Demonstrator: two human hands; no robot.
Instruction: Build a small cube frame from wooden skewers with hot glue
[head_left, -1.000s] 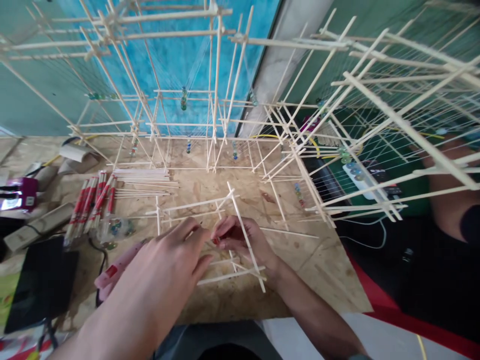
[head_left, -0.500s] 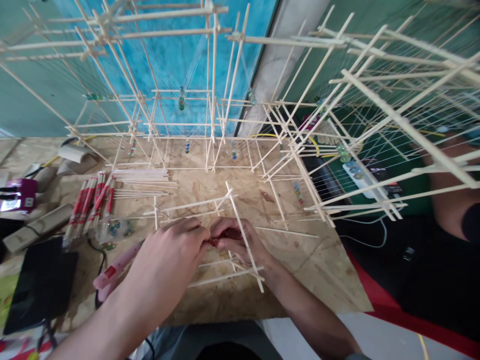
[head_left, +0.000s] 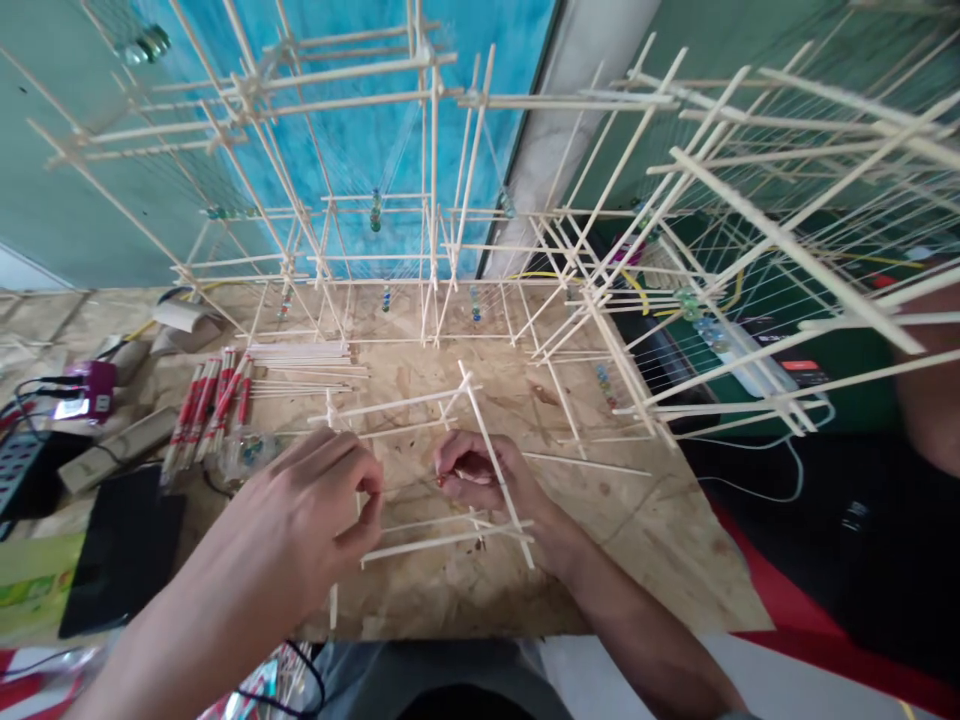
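Head view: right hand point(head_left: 480, 475) pinches a small red bit point(head_left: 444, 480); left hand point(head_left: 307, 520) curled, grip unclear. Skewer frame point(head_left: 390, 407) lies flat under both, near the front edge of the wood board point(head_left: 660, 540).

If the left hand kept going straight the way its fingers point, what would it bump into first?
Most likely the right hand, which sits right across from the fingertips of the left hand. Depth is hard to judge from this view, though.
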